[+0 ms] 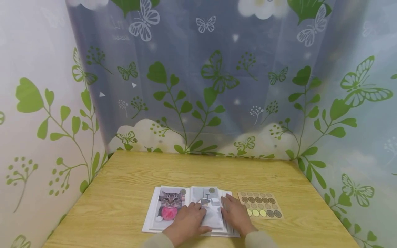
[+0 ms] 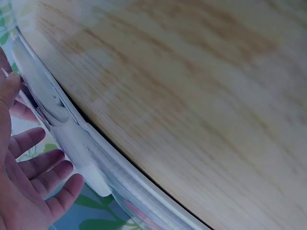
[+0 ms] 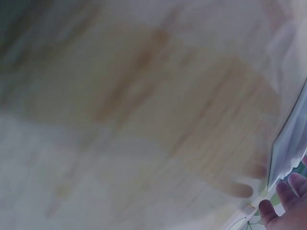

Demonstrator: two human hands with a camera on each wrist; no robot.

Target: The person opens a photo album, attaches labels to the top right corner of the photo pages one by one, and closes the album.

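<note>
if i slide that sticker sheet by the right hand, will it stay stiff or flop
Probably floppy: the sticker sheet looks paper-thin and lies flat on the wooden table. It seems light, so a push may skid or turn it. Lifted by one corner, it would likely bend.

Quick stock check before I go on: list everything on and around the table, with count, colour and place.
Table: one, light wood, walled in by leaf-and-butterfly curtains.
Photo album: one, white, open at the near edge of the table.
Cat photo: one, grey cat with a pink ball, on the album's left page.
Room photo: one, greyish, on the right page.
Sticker sheet: one, tan with round dark and yellow-green stickers, right of the album.
Left hand: flat on the album's middle.
Right hand: flat on the right page.
</note>
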